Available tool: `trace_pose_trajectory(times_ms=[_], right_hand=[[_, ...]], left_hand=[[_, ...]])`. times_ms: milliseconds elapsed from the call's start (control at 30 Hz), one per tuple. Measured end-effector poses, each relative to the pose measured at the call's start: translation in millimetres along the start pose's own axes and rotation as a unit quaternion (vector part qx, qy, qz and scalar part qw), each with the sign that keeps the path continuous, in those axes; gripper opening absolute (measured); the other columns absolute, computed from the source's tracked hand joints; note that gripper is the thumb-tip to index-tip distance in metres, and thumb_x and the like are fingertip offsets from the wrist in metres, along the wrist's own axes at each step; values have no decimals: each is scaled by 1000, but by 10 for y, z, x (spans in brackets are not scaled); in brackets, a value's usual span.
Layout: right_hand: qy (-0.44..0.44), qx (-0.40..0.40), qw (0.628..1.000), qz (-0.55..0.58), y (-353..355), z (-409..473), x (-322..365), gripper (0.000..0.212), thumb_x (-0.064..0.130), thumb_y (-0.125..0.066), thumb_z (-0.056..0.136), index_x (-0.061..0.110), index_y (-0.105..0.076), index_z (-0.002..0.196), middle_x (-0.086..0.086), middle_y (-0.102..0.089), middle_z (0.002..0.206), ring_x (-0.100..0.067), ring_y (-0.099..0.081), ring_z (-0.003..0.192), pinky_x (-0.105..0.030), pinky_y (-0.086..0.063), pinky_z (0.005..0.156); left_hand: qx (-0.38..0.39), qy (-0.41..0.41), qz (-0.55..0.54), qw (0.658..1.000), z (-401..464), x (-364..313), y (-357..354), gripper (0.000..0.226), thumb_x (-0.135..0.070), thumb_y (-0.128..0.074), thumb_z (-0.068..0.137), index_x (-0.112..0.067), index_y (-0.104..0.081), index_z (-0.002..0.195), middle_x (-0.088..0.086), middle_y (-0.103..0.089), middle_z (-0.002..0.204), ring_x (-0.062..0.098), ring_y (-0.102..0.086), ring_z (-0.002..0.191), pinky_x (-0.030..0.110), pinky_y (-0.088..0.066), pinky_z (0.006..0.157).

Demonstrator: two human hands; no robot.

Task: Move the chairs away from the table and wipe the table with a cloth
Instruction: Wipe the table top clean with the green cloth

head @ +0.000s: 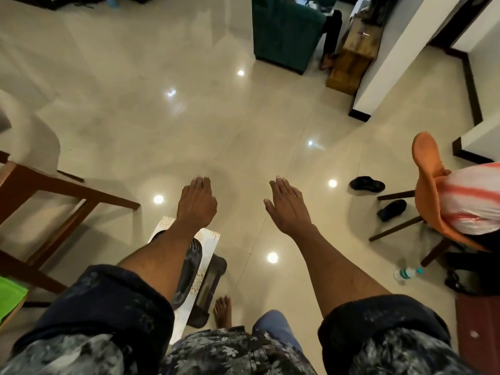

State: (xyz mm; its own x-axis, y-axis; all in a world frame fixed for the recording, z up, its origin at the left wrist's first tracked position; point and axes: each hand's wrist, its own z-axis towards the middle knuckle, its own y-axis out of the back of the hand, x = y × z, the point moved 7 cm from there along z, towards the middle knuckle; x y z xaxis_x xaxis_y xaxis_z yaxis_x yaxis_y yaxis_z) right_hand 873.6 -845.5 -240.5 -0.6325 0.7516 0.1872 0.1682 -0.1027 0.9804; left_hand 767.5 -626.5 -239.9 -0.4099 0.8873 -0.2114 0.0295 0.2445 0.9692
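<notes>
Hovering flat, both hands spread, holding nothing; table & orange chair cut off by frame.

1. No legible text, brand, number or sign anywhere in the head view;
2. plastic bottle lying on the floor carries a label band, too small and blurred to read.

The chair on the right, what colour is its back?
Orange, seen clearly in the head view: the chair.
</notes>
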Motion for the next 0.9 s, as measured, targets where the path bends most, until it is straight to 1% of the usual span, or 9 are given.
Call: trace_pose_trajectory(times_ms=[100,333,400,600,700,800,900], right_hand=[[7,11,1000,-2,3,247,-121,56,40,-38,113,7,-34,159,-18,-27,172,-30,-19,163,-47,-24,127],[31,26,999,-16,123,922,-436,58,40,-35,114,7,-29,161,-15,-24,174,-29,-15,164,-44,-21,127],[45,24,999,-12,176,1198,-544,58,40,-36,114,7,-30,161,-16,-24,173,-29,-16,164,-44,-21,128],[90,38,995,-18,359,2073,-860,58,39,-35,114,6,-29,161,-16,-24,173,-30,-15,164,-44,-21,128],[121,52,991,-34,376,2405,-924,58,39,-34,114,6,-28,161,-16,-23,173,-29,-14,164,-44,-20,128],[151,66,986,-37,306,2704,-907,59,40,-33,114,7,-26,162,-16,-22,174,-29,-14,164,-44,-20,128],[174,78,981,-33,202,2907,-778,60,41,-33,114,8,-26,163,-15,-23,173,-28,-14,164,-43,-19,129]], left_hand=[[-7,-1,-4,1000,233,7,-1,58,-20,-50,106,7,-35,155,28,-38,161,39,-33,154,48,-30,121],[-2,21,3,1000,836,-75,-9,56,-16,-59,101,11,-44,148,32,-50,151,44,-44,146,53,-39,114],[-15,33,0,999,1087,-144,13,55,-14,-61,99,12,-47,145,33,-51,149,45,-46,145,54,-41,113],[-44,67,-11,997,1788,-396,153,55,-14,-62,100,13,-47,146,35,-50,150,47,-47,145,56,-41,113],[-57,104,-23,993,1981,-379,196,52,-13,-61,101,12,-48,145,34,-50,150,46,-46,146,56,-40,113],[-43,139,-19,989,2055,-286,153,54,-15,-60,102,11,-46,146,33,-49,152,45,-45,146,55,-40,113],[-24,171,-2,985,2070,-121,99,58,-22,-52,106,7,-37,155,28,-40,161,39,-37,153,49,-33,120]])
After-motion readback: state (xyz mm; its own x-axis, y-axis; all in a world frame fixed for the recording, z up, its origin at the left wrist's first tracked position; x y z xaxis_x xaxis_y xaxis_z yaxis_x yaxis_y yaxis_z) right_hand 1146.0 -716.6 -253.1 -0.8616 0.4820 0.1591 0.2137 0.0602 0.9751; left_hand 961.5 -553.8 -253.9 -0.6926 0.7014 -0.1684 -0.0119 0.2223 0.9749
